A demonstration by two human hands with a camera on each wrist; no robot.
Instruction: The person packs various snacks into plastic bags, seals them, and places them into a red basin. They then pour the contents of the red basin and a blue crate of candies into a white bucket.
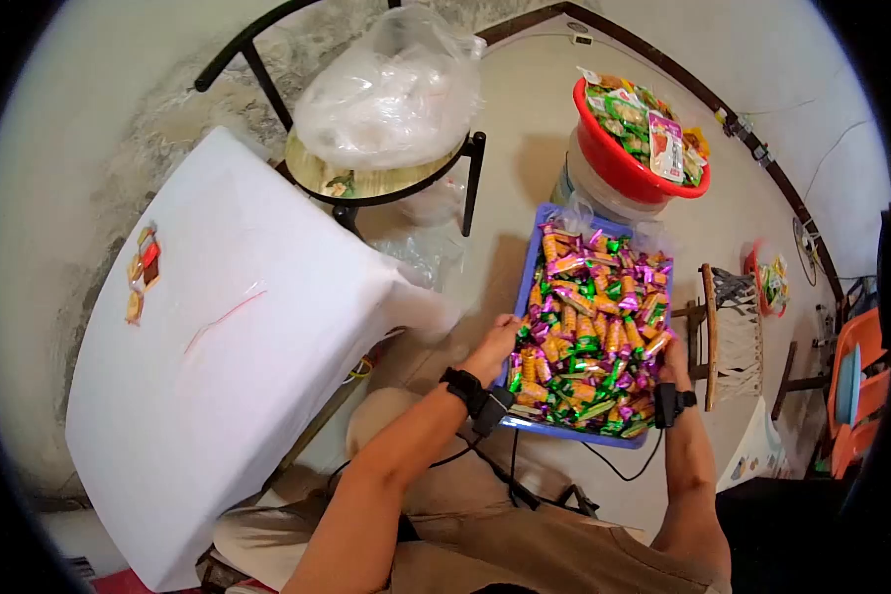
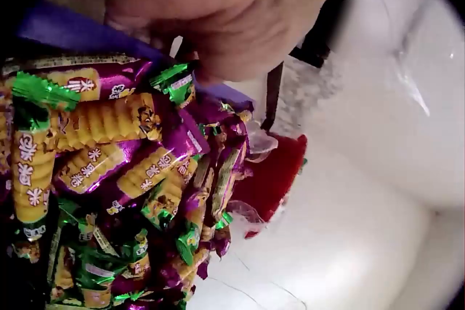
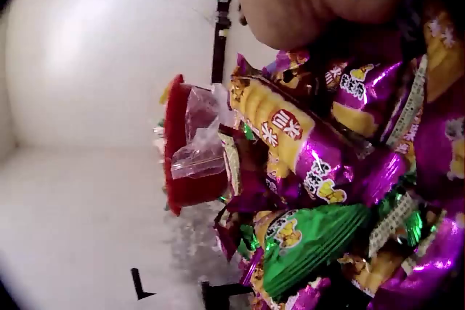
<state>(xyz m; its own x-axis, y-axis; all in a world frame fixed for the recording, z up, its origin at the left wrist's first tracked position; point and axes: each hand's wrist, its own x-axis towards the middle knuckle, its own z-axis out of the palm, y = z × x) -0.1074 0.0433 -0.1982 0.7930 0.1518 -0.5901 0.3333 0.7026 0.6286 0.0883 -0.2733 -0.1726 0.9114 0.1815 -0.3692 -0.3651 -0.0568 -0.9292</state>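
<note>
A blue plastic basket [image 1: 525, 267], heaped with small wrapped snacks [image 1: 589, 327] in purple, yellow and green, is held out in front of the person's lap. My left hand [image 1: 497, 346] grips its left rim, and the left wrist view shows the hand [image 2: 218, 19] bent over the blue edge [image 2: 80, 26]. On the opposite side my right hand [image 1: 674, 364] holds the right rim. In the right wrist view that hand [image 3: 320, 1] lies against the snack packets [image 3: 283, 128], its fingertips hidden. Clear plastic [image 1: 653, 236] shows at the basket's far end.
Beyond the basket, a red basin [image 1: 614, 163] of packaged snacks sits on a bucket. At left stands a white-covered table [image 1: 228, 247] bearing a few small packets [image 1: 144, 272]. A chair [image 1: 473, 158] holds a big plastic bag [image 1: 391, 99]. A wooden stool [image 1: 735, 332] stands at right.
</note>
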